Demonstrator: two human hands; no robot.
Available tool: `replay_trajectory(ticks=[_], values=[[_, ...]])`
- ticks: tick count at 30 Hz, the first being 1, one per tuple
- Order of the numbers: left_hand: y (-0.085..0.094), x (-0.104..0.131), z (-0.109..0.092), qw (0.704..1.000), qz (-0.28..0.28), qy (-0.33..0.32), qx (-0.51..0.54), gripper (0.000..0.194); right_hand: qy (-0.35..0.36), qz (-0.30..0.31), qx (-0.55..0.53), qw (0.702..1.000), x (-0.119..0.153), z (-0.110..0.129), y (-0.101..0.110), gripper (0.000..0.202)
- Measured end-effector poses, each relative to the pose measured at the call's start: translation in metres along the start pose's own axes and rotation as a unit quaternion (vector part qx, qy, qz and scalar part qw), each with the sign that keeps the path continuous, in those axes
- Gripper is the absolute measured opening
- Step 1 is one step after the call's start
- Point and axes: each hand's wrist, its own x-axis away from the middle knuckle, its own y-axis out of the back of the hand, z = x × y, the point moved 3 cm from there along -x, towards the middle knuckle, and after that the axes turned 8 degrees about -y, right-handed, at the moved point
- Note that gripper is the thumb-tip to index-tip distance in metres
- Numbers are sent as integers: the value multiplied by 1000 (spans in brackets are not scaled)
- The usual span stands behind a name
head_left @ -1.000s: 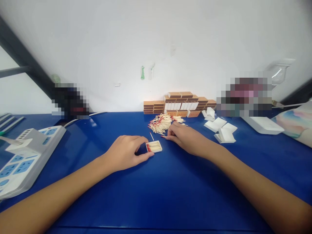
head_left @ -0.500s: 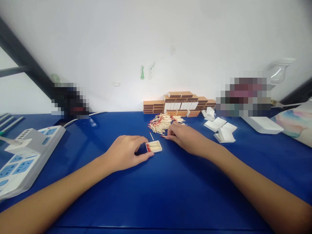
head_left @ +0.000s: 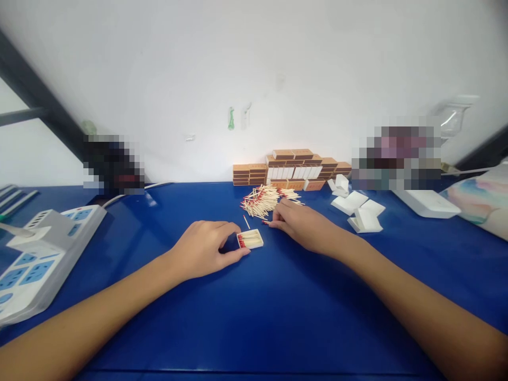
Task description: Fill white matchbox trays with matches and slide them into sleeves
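Note:
My left hand (head_left: 208, 248) grips the left end of a small white matchbox tray (head_left: 260, 244), thumb at the near side and fingers at the far side. Red-headed matches (head_left: 249, 240) lie in the tray, heads to the left. To the right, my right hand (head_left: 297, 225) pinches matches (head_left: 266, 223) just above the table or on it; only their red heads and short stems show past the fingertips. A single loose match (head_left: 246, 221) lies behind the tray. Beyond my right hand spreads a heap of loose matches (head_left: 260, 201).
Stacked brown matchboxes (head_left: 293, 164) stand against the wall behind the heap. Several white paper trays (head_left: 363, 211) lie at the right, near a white device (head_left: 428, 203). A white power strip (head_left: 51, 264) with a plug occupies the left of the blue table (head_left: 254, 323).

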Motion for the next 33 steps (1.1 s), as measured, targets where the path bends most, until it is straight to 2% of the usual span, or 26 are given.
replay_trajectory(ticks=[9, 15, 19, 23, 28, 33], values=[[0, 0, 0, 1000, -4, -3, 1, 33, 3, -13, -25, 1000, 0, -5, 1, 18], [1, 0, 0, 1000, -11, -7, 4, 31, 48, -69, -105, 991, 5, 1, 9, 17], [1, -1, 0, 1000, -12, -5, 2, 31, 98, -42, -160, 981, 11, 12, 6, 17], [1, -1, -1, 1000, -7, -4, 2, 30, 105, -22, -176, 979, 13, 17, 2, 17], [1, -1, -1, 1000, -14, -10, 6, 29, 85, -8, -155, 984, 13, 18, 3, 14], [0, -1, -1, 999, -22, -30, 20, 32, 102, 9, -117, 988, 17, 29, 3, 10]])
